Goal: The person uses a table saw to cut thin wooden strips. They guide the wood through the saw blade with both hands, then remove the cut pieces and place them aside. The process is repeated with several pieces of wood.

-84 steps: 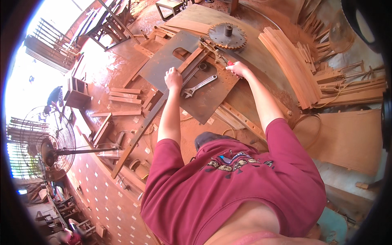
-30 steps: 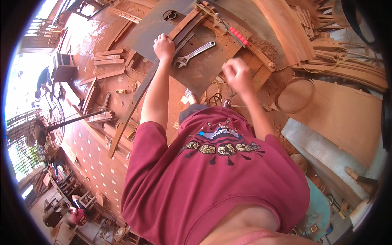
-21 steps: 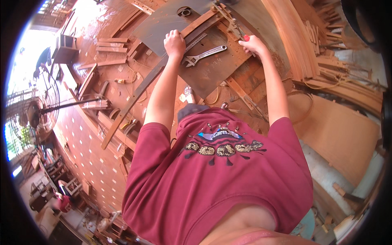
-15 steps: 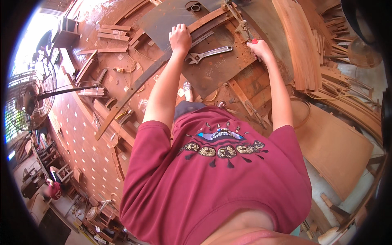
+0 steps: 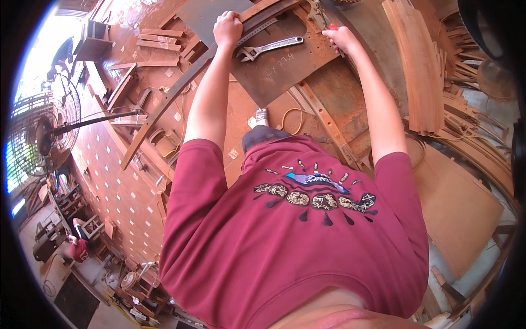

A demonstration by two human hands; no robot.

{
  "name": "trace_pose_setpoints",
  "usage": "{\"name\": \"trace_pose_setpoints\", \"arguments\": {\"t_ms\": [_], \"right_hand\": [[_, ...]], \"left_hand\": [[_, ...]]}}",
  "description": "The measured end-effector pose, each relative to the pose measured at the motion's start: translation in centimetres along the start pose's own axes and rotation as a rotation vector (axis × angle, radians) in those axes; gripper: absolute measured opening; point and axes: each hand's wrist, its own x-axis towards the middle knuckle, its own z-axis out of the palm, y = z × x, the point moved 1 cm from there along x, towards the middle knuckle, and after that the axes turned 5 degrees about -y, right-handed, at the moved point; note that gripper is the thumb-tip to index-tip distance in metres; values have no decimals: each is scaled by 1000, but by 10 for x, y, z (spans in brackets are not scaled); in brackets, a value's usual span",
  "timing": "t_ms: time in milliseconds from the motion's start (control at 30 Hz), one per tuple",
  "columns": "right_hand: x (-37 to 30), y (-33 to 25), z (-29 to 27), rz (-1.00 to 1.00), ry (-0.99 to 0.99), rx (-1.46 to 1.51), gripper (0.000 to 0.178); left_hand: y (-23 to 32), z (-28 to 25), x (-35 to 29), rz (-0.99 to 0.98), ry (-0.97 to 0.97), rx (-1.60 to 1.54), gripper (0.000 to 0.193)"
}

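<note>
My left hand [image 5: 228,28] is closed on a reddish wooden strip [image 5: 263,7] at the far side of a dark metal machine table [image 5: 268,82]. Its fingers wrap over the strip's near end. On the right, my right hand [image 5: 341,39] closes around a tool with a red handle [image 5: 333,26]; a thin metal part sticks out below the fingers, and the tool's kind is hidden. Metal fittings [image 5: 316,15] stand just beyond this hand. Between my hands, an adjustable wrench [image 5: 271,47] lies on the table, beside a scaled metal rule [image 5: 256,32].
A long wooden bar [image 5: 170,98] slants past the table toward the lower left. Stacked curved boards [image 5: 419,71] and a flat panel [image 5: 460,203] are on the right. A standing fan [image 5: 46,129] and cut wood pieces [image 5: 159,41] are at left. Another person [image 5: 76,249] sits far off.
The view has shifted, so the table, wrench and both hands appear higher in the picture. Both hands keep nearly the same places relative to the wrench, and their grips look unchanged.
</note>
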Motion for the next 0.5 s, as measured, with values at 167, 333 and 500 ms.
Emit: {"name": "trace_pose_setpoints", "arguments": {"t_ms": [167, 333, 500], "right_hand": [[31, -40, 10, -10, 2, -17, 47], [52, -82, 18, 62, 13, -66, 45], [71, -100, 24, 40, 30, -59, 48]], "left_hand": [[-32, -3, 41, -11, 0, 2, 26], [-61, -6, 74, -19, -26, -15, 27], [-77, -8, 98, -18, -52, -42, 28]]}}
